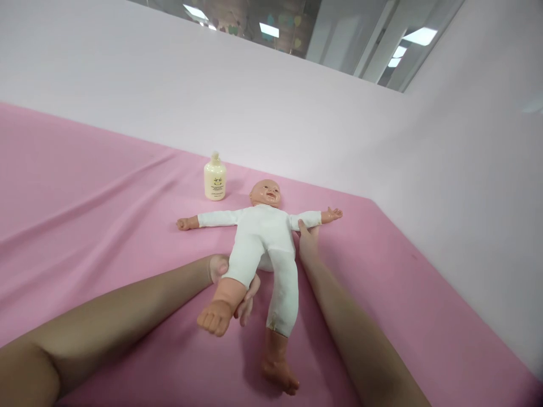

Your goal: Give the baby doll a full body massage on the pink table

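A baby doll (266, 232) with a white cloth body lies on its back on the pink sheet (139, 232), arms spread wide and feet toward me. From beneath, my left hand (250, 297) wraps round the doll's leg at the left, which is lifted and bent; its fingers show past the shin. At the doll's other side, my right hand (309, 238) grips the arm on the right between shoulder and wrist, thumb on top. The fingers of that hand are mostly hidden under the sleeve. The doll's other leg stretches toward me, untouched.
A cream-coloured pump bottle (215, 180) with dark print stands upright near the sheet's back edge, left of the doll's head. Behind rises a white wall (203, 96) with a window or mirror (331, 34) at the top. Another white wall borders the right side.
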Available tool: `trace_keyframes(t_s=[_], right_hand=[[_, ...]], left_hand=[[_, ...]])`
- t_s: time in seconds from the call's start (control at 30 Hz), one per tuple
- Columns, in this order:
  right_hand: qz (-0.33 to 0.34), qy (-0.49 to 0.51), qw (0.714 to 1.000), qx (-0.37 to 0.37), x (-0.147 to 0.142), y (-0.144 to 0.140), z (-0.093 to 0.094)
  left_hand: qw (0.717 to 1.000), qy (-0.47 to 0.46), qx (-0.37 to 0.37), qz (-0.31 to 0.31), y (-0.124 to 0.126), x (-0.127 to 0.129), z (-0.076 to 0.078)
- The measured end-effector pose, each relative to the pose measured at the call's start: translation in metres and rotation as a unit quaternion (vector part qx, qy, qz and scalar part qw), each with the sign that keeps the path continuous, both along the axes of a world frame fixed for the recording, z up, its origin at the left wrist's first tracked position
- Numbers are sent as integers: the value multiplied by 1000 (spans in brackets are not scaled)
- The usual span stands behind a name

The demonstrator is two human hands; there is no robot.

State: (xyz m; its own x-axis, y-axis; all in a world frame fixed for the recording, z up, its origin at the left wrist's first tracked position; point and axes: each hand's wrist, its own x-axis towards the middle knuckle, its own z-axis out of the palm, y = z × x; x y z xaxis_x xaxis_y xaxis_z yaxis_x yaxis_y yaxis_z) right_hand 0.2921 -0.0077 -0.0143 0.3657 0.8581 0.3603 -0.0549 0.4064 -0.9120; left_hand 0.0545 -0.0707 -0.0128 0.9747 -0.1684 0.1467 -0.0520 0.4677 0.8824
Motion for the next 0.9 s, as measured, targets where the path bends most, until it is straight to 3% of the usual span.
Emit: trace_keyframes(t_s=[0.1,0.27,0.37,0.5,0.9], right_hand=[[-14,-24,1000,-5,-4,-6,5],[39,-66,997,-7,-9,-6,4],[67,-109,991,28,-8,-2,2],[68,-210,972,86,-4,0,1],[68,-262,959,82,-1,-4,4]], left_hand=[[997,-18,-51,49,2,-2,-2],[983,-36,-96,154,9,-4,0],[971,-30,-126,202,13,-3,0],[935,-8,-196,296,16,0,-4],[937,16,-207,281,21,2,-9]])
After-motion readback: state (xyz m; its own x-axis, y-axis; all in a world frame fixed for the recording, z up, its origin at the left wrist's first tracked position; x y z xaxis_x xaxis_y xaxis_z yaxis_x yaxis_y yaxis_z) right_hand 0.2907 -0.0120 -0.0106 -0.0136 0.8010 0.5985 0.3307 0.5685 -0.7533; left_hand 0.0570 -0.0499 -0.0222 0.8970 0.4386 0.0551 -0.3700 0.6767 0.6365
